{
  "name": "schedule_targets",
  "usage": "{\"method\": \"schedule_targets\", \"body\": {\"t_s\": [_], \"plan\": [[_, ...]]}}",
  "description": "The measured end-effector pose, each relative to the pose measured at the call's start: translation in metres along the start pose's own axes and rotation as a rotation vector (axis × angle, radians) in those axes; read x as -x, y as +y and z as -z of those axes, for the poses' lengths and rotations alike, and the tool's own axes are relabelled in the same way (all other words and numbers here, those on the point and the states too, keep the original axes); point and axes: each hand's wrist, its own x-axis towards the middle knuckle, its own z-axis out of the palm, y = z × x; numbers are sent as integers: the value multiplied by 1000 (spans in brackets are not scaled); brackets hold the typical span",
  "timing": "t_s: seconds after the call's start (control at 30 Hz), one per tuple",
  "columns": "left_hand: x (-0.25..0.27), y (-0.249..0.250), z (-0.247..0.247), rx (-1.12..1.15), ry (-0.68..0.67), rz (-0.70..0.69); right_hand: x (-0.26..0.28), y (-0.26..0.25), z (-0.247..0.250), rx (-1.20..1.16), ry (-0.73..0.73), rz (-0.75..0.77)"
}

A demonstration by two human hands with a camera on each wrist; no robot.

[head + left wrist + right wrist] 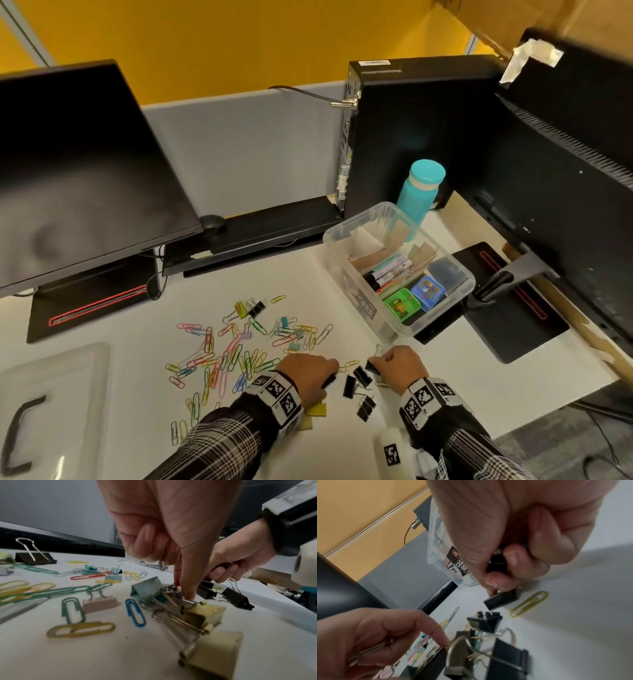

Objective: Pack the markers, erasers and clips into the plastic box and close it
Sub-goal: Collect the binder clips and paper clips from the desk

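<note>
- Clear plastic box [383,222] stands open on the white surface [301,274], just in front of a turquoise bottle [419,192] and a black computer tower [411,130].
- Markers [390,270] lie inside the box beside a green eraser [401,304] and a blue eraser [427,292]; pieces of brown card stand behind them.
- A black-and-white label on the box wall [457,564] reads partly "CAS" and "BO" in the right wrist view; the rest is hidden by the hand.
- Coloured paper clips [219,356] are scattered across the surface left of the box, well outside it.
- Black binder clips [359,380] lie between the two hands, with yellow binder clips [317,409] under the left wrist.
- The right hand [399,365], fingers curled, grasps several black binder clips in its palm, one poking out beneath the fingers [501,600].
- The left hand [310,371] is partly clenched around wire clip handles, its forefinger [188,588] pressing down on a tangle of binder clips.
- The box lid [51,404], translucent with a black handle, lies at the near left edge of the surface.
- Both wrists wear bands printed with square black-and-white marker codes; the sleeves are plaid.
</note>
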Motion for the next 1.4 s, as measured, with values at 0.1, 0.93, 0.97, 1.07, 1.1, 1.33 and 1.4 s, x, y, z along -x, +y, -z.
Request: {"method": "schedule_targets", "body": {"t_s": [0.1, 0.93, 0.97, 1.07, 1.1, 1.33, 1.4], "plan": [[1, -2, 1, 8, -1, -8, 2, 1, 0, 7, 16, 29], [37, -53, 2, 494, 453, 161, 37, -4, 16, 330, -34, 58], [36, -52, 2, 501, 447, 158, 38, -6, 16, 344, -33, 66], [35, -51, 2, 506, 432, 149, 39, -12, 15, 425, -30, 116], [35, -51, 3, 506, 429, 145, 41, -16, 15, 447, -31, 134], [37, -59, 1, 525, 476, 169, 79, -50, 36, 337, -6, 350], [38, -62, -1, 548, 479, 181, 84, -70, 58, 183, 24, 436]]}}
